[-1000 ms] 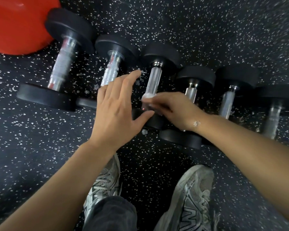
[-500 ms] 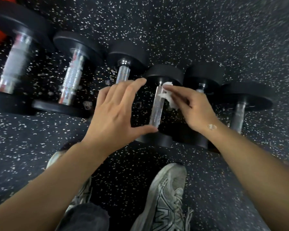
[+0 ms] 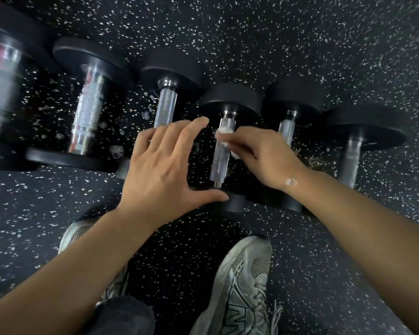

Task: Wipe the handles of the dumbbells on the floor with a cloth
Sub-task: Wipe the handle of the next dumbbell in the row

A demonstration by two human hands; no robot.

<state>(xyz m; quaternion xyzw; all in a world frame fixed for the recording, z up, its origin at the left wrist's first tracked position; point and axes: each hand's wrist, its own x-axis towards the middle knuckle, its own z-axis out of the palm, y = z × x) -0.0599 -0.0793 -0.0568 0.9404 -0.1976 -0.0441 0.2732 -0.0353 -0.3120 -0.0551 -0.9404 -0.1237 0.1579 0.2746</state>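
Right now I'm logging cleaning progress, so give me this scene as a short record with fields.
setting: speckled rubber floor
dumbbells in view: six, in a row
being wiped: fourth dumbbell handle from the left
right hand: pinching white cloth against the handle's upper end
left hand: open, spread over the near weight, holding nothing
also seen: grey sneaker

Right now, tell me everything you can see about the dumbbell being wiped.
The dumbbell being wiped lies on the speckled floor, fourth from the left in a row of six. It has a slim, knurled silver handle that looks like metal, between two round black ends. The right hand presses a small white cloth around the handle's far part. The left hand is spread open, its thumb over the near end.
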